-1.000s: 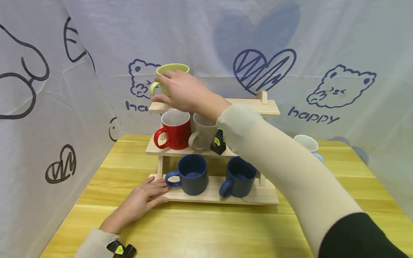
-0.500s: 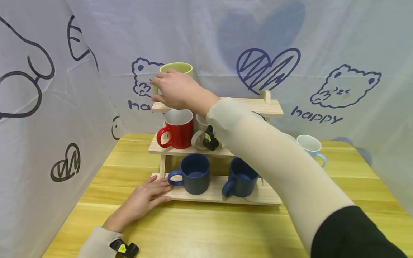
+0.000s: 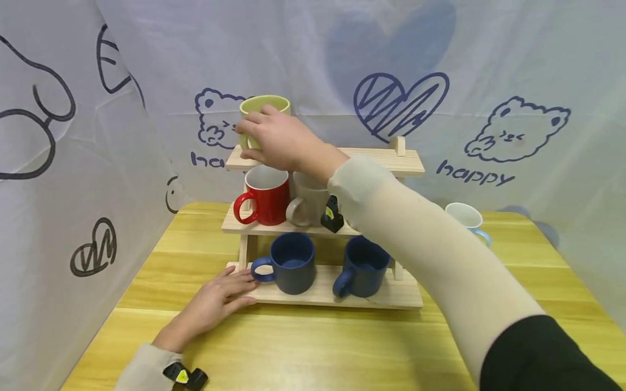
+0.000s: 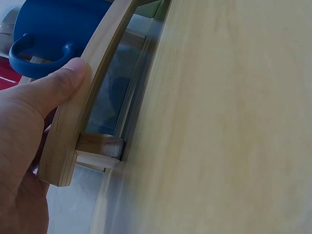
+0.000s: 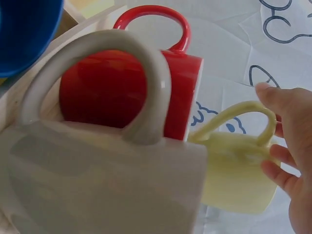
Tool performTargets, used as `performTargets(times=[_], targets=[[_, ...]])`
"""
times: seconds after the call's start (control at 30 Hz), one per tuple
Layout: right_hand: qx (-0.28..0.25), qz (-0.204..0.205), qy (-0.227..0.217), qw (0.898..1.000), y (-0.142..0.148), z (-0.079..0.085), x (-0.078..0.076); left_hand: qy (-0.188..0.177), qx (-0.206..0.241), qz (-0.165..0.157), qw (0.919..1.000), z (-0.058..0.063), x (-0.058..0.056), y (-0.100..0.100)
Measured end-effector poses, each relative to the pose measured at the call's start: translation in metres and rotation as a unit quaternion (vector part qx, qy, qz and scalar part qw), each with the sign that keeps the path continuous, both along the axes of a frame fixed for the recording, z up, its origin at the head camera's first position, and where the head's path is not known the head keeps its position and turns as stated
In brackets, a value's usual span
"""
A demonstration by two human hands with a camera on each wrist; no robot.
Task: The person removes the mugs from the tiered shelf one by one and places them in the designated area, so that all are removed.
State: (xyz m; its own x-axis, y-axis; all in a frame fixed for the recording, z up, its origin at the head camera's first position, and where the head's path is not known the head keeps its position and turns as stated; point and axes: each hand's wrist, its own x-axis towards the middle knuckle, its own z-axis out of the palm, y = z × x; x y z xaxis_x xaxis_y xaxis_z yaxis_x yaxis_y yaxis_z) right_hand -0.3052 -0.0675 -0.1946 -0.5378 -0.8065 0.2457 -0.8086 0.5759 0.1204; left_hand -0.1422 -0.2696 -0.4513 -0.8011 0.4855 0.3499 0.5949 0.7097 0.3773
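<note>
Rack top: right hand grips yellow mug; wrist cam shows handle. Left hand flat.

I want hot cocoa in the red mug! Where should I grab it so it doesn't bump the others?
Take the red mug by its handle, reaching from the left. The loop sticks out left over the shelf's open end, while the grey mug crowds its right side and the top shelf sits just above the rim. Hook your fingers through, then slide it out toward you, probably safest.
</note>
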Motion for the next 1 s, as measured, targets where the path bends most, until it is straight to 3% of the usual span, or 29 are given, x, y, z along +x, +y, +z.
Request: performTargets(times=[0.3,0.53,0.8,1.0], targets=[[-0.076,0.019,0.022,0.997,0.011,-0.010,0.001,-0.019,-0.002,0.007,0.9998,0.000,0.001,0.000],[-0.145,0.025,0.014,0.989,0.020,-0.019,0.000,-0.029,-0.004,0.009,0.9995,0.000,0.001,0.001],[-0.203,-0.005,-0.021,0.979,0.027,-0.023,0.000,-0.029,-0.005,0.009,0.9995,0.000,0.001,0.001],[-0.229,-0.051,-0.046,0.971,0.038,-0.024,0.000,-0.028,-0.003,0.009,0.9996,0.001,0.001,0.001]])
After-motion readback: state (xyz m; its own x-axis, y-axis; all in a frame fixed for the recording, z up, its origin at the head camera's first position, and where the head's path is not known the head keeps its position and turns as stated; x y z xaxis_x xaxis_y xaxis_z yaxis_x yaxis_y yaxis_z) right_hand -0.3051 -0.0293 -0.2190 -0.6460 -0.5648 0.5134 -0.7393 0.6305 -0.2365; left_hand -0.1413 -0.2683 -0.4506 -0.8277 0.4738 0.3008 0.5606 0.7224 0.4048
